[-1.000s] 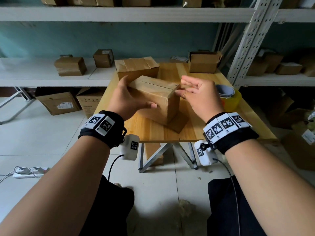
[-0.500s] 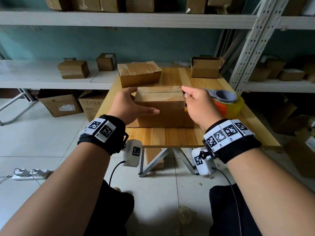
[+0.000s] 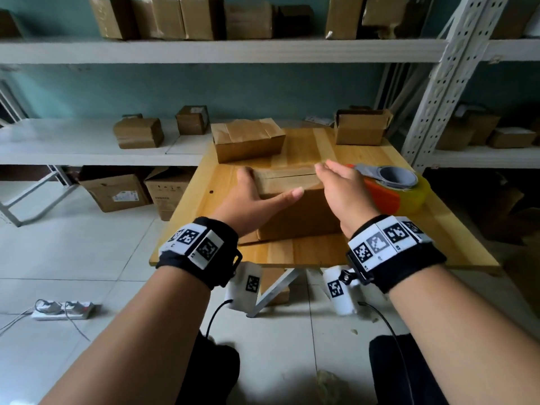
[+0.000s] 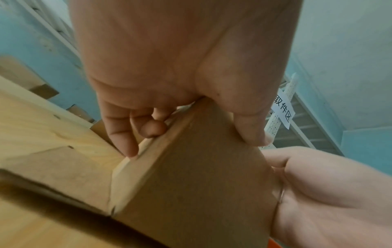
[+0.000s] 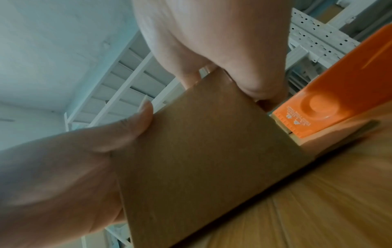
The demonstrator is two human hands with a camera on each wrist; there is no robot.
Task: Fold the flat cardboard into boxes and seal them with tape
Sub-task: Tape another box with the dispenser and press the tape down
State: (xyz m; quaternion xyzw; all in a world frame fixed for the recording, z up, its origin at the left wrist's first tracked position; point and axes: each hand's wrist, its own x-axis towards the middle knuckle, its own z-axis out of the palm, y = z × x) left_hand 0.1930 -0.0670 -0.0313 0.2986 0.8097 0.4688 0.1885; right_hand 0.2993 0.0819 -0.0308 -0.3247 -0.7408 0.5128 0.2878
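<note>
A brown cardboard box point(image 3: 309, 211) stands on the wooden table point(image 3: 292, 249) with its top flaps closed and a seam along the top. My left hand point(image 3: 257, 191) grips its left end, thumb across the near face and fingers curled on the left side point(image 4: 135, 130). My right hand point(image 3: 339, 182) holds the right end, and the box's upper right corner point(image 5: 222, 80) sits between thumb and fingers. A loose flap point(image 4: 63, 167) lies flat on the table at the box's lower left. The orange tape dispenser point(image 3: 391, 188) lies just right of my right hand.
A taped box point(image 3: 248, 141) sits at the table's back left and an open-topped box point(image 3: 361, 127) at the back right. White shelving with more cartons runs behind, and its perforated upright point(image 3: 432, 83) rises to the right. A power strip point(image 3: 62, 309) lies on the floor.
The box was tilted on one corner a second ago; it has since swung square and come down on the table. My right hand slid from pinching the top corner to holding the right end.
</note>
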